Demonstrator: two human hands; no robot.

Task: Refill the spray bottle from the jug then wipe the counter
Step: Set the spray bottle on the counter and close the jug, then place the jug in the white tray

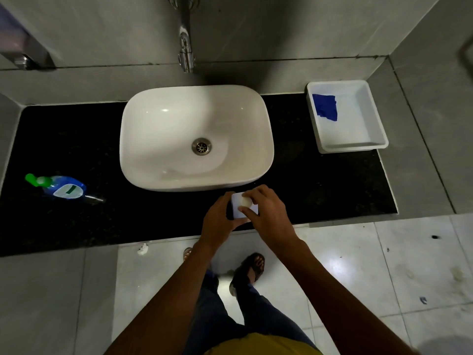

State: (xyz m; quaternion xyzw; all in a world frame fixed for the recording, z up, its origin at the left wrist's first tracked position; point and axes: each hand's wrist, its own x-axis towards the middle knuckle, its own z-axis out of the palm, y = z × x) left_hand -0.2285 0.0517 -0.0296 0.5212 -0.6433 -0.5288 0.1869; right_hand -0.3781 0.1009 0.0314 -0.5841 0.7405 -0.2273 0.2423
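Note:
A white jug (237,210) stands on the black counter (320,190) just in front of the basin, seen from above. My left hand (217,219) grips its left side. My right hand (266,211) closes its fingers on the round white cap (245,201) on top of the jug. A blue spray bottle (64,188) with a green nozzle and a white label lies on its side at the counter's left end. A blue cloth (325,106) lies in the white tray (376,119) at the back right.
The white basin (153,139) with its steel drain (201,146) fills the counter's middle, under a chrome tap (186,49). Grey tiled walls close in the back and right. A crumpled white scrap (142,249) lies on the floor by the counter's front edge.

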